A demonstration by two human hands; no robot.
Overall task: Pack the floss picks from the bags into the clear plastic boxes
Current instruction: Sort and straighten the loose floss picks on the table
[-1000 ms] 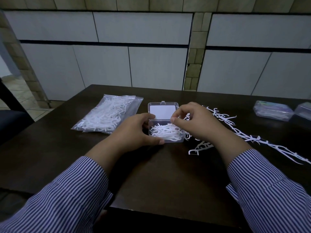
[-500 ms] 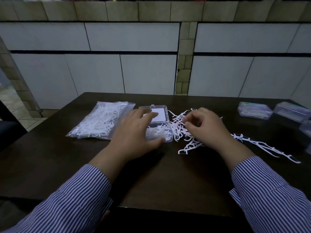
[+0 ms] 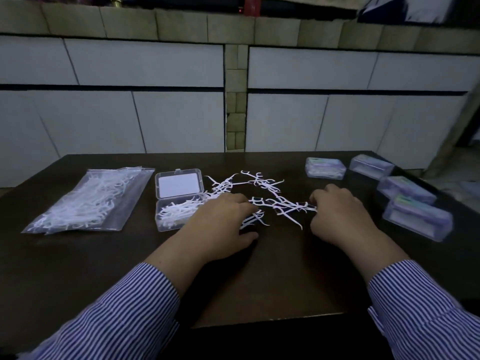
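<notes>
Moved off the open box (image 3: 179, 201), the left hand (image 3: 220, 222) is laid flat on loose picks (image 3: 262, 193) on the desk (image 3: 272, 276) while the right hand (image 3: 337, 216) pinches several; light, springy, tangling, they are best taken by their handles.

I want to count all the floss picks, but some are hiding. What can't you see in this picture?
All from the head view:
- Picks under the left hand: its palm covers them.
- What the right hand pinches: its curled fingers hide the tips.
- The number of picks in the bag and the open box: tangled, too small.
- Contents of the closed boxes: blurred, dim.
- Labels on those boxes: too small to read.
</notes>
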